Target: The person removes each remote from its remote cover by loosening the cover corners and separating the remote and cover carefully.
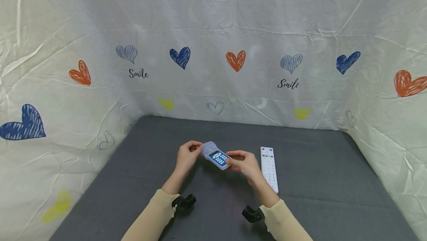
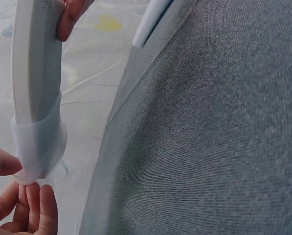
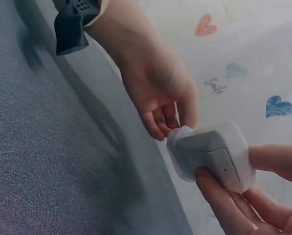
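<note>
Two remotes are in your view. Item one: small remote (image 1: 218, 157) with blue keypad, held above the grey mat (image 1: 317, 167), at the middle, between both your hands. Your right hand (image 1: 245, 164) grips its near-right end, fingers curled under the body and thumb on top. Its far-left end wears a translucent sleeve (image 1: 208, 147), a soft cover slipped over the tip only; the keypad stays bare. Your left hand (image 1: 188, 155) pinches the edge of that sleeve between thumb and fingertips (image 3: 182, 115). From the left wrist view, the sleeve (image 2: 40, 147) wraps the white underside of the remote like a loose cap, with your left fingers (image 2: 31, 208) just beneath it.

Item two: long white remote (image 1: 269, 168), lying flat on the mat just right of your right hand, lengthwise from near to far, not touching the hand.

Surroundings: white cloth backdrop (image 1: 233, 29) printed with hearts, rising on the left, far and right sides of the mat. One black wrist mount (image 1: 184, 201) sits on each forearm, near edge.
</note>
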The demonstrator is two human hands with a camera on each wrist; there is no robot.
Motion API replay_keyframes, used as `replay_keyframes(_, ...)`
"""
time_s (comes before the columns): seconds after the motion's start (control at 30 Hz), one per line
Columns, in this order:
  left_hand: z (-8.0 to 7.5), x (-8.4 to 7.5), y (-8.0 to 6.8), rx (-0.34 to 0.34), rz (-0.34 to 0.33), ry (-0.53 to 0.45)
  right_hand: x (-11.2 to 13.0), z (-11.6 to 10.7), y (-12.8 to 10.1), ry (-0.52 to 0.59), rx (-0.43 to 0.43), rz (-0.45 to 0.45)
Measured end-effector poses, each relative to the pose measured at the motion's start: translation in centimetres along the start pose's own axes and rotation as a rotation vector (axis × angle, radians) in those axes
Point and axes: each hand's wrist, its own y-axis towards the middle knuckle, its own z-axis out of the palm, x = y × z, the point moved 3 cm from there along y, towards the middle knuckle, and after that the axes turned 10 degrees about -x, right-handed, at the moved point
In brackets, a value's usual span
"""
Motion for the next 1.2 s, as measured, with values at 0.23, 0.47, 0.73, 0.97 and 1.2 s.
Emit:
replay_keyframes(0.23, -0.1, -0.4, -0.1, -0.006, 0.09, 0.132, -0.4, -0.1, 0.2, -0.013, 0.032, 0.0)
replay_keyframes(0.47, -0.2, -1.1, -0.2, -0.048, 0.164, 0.142, -1.0, 0.1, 0.3, 0.014, 0.078, 0.049)
replay_keyframes(0.73, -0.4, -1.5, -0.5, -0.056, 0.172, 0.149, -1.5, 0.2, 0.5, 0.005, 0.101, 0.081)
replay_keyframes(0.97, -0.6, -1.2, -0.5, -0.056, 0.17, 0.13, -1.8, 0.2, 0.3, 0.003, 0.123, 0.097)
replay_keyframes(1.2, -0.6, -1.3, -0.2, -0.067, 0.181, 0.153, -1.8, 0.3, 0.1, -0.008, 0.129, 0.101)
